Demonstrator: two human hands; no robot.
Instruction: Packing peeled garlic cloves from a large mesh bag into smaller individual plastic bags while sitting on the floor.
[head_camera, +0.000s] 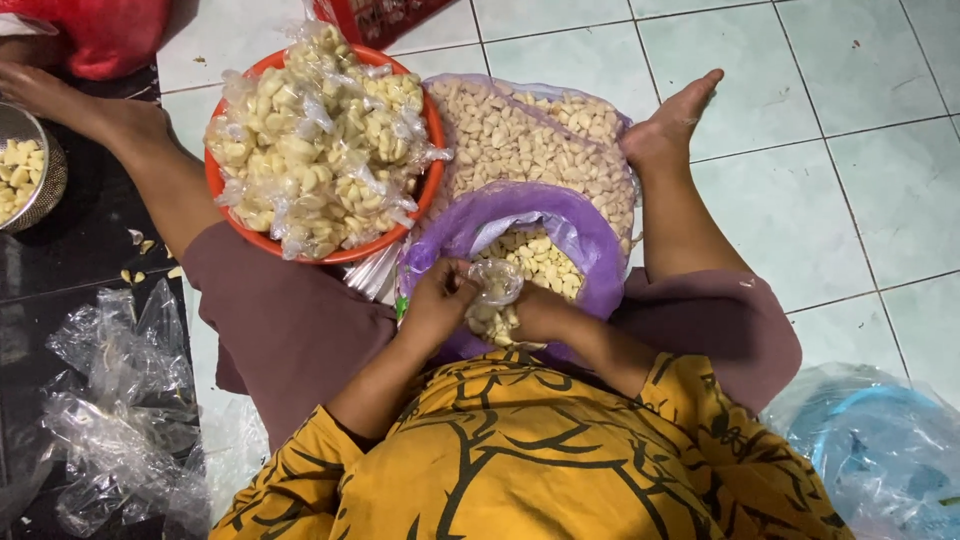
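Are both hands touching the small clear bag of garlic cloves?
Touching. The head view shows the left hand pinching the top of the small clear bag, while the right hand cups its lower side, with no gap visible.

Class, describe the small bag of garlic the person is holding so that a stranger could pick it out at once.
Start at the orange basin heaped with packed bags, then drop to the purple sack beside it, open on the lap. Just in front of its mouth, the left hand and right hand pinch a small clear bag of peeled cloves. It alone is held, not piled.
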